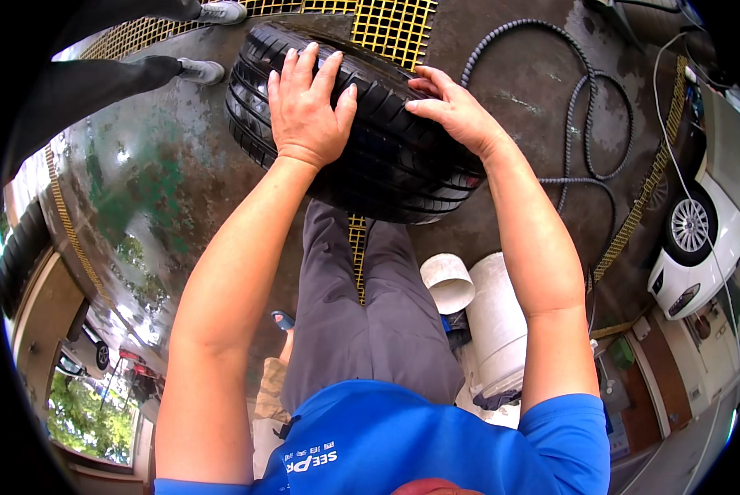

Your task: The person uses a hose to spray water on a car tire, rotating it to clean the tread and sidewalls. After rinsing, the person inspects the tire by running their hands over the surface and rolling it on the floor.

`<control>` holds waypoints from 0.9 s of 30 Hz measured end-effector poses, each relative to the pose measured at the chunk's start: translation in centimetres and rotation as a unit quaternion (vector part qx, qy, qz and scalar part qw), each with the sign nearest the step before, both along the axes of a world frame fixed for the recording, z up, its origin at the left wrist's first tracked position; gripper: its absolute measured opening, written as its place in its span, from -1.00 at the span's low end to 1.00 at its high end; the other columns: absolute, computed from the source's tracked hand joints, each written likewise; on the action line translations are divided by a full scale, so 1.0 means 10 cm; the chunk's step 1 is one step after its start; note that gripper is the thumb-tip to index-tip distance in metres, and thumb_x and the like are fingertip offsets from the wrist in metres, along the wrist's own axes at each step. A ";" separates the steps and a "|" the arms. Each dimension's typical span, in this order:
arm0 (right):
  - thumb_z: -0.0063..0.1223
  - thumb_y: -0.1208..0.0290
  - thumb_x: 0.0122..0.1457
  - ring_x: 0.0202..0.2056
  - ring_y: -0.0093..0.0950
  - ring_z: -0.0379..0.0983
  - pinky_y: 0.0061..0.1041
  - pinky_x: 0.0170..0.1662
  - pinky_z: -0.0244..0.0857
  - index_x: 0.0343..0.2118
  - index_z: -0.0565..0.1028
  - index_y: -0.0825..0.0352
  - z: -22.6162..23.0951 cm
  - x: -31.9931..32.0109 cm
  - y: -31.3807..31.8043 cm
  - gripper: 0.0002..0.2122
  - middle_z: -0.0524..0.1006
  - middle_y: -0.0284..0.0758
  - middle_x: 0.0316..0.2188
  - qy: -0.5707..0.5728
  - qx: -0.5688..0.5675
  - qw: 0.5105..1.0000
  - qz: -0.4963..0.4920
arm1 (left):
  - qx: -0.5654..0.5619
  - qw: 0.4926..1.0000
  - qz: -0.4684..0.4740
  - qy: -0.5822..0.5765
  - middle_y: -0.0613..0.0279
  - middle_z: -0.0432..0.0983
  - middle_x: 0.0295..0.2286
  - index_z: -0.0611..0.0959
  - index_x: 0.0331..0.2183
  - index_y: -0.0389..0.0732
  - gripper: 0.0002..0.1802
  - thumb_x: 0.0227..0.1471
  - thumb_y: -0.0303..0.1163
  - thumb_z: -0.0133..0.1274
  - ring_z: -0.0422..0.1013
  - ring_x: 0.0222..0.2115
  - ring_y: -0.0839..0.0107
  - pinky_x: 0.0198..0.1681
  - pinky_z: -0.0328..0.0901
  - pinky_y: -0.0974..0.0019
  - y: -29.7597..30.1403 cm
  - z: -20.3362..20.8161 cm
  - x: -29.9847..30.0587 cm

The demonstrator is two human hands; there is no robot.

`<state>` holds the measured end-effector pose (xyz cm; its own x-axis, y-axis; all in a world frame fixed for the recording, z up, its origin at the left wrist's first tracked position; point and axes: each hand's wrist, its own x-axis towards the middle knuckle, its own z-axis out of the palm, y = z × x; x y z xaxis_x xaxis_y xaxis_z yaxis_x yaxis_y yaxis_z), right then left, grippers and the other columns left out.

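Observation:
A black car tyre (386, 157) is in front of my legs, its grooved tread toward me. It looks wet and shiny. My left hand (310, 114) lies palm down on the tread, fingers stretched and spread. At the tyre's upper right edge, my right hand (456, 114) grips it, with the thumb on the tread and the other fingers curled over the edge. Part of the far side is hidden, and I cannot tell whether the tyre rests on the floor.
Yellow floor grating (392, 31) runs beneath and beyond the tyre. A dark ribbed hose (588, 107) loops on the wet floor at right. White buckets (499, 322) stand beside my right leg. Another person's legs (97, 95) are at upper left; a white car (704, 239) is far right.

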<state>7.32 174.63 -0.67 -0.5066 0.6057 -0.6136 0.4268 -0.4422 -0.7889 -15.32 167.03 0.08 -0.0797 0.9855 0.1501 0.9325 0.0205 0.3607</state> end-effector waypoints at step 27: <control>-0.02 0.54 0.06 -0.04 -0.14 0.39 -0.26 0.13 0.18 0.12 0.24 0.46 -0.02 -0.11 -1.23 -0.50 0.48 -0.07 -0.09 -0.002 0.305 0.933 -0.190 | -0.041 0.999 -0.026 -0.024 -0.09 0.15 0.20 0.43 0.11 -0.19 -0.38 0.01 -0.16 -0.05 0.01 0.24 -0.13 0.28 -0.16 -0.14 -0.88 0.05 -0.11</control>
